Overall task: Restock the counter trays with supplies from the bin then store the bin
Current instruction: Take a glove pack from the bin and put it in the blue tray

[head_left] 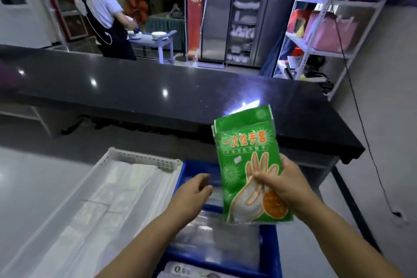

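Note:
My right hand (285, 184) holds green packs of disposable gloves (243, 156) upright above a blue bin (268, 246); a second pack shows behind the front one. Clear plastic packets (216, 239) lie inside the bin. My left hand (191, 194) reaches over the bin's left side with fingers loosely curled, and I cannot make out anything in it. To the left of the bin stands a white perforated tray (144, 158) lined with white packets (126, 187).
A long black counter (158, 88) runs across in front of me. Beyond it a person in an apron stands at a small cart (162, 40) with plates. A metal shelf rack (320, 29) with bags stands at the right, and a cable (361, 119) hangs down the wall.

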`<state>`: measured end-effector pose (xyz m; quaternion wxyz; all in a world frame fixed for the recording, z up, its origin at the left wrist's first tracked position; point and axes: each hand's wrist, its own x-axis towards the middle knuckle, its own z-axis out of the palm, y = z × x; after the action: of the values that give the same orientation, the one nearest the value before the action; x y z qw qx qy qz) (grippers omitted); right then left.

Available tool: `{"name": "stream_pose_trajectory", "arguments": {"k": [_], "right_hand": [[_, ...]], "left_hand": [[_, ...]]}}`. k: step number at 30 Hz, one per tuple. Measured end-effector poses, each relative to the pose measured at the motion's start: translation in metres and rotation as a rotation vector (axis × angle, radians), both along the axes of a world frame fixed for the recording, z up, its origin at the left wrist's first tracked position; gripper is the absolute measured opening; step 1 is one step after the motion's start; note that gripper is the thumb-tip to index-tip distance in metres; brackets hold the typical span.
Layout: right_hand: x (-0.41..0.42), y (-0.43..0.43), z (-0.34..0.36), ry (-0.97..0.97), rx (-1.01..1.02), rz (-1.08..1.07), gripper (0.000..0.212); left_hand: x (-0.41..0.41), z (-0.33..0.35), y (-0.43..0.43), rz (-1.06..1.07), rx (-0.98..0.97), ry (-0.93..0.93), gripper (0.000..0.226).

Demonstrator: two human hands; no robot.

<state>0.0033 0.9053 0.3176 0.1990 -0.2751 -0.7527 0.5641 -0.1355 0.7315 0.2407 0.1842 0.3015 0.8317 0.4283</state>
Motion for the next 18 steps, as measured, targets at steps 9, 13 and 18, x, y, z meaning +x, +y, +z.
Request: {"name": "stream_pose_trajectory", "arguments": {"k": [9, 13, 18], "right_hand": [[0.064, 0.03, -0.002, -0.149, 0.207, -0.19, 0.039], [0.073, 0.026, -0.005, -0.151, 0.184, -0.266, 0.038], [0.073, 0.018, -0.008, -0.179, 0.199, -0.309, 0.036]], "left_hand": [[-0.034, -0.031, 0.07, -0.581, -0.594, 0.455, 0.05], [-0.044, -0.044, 0.076, -0.593, -0.67, 0.416, 0.065], [-0.05, -0.053, 0.079, -0.564, -0.643, 0.446, 0.058]]}}
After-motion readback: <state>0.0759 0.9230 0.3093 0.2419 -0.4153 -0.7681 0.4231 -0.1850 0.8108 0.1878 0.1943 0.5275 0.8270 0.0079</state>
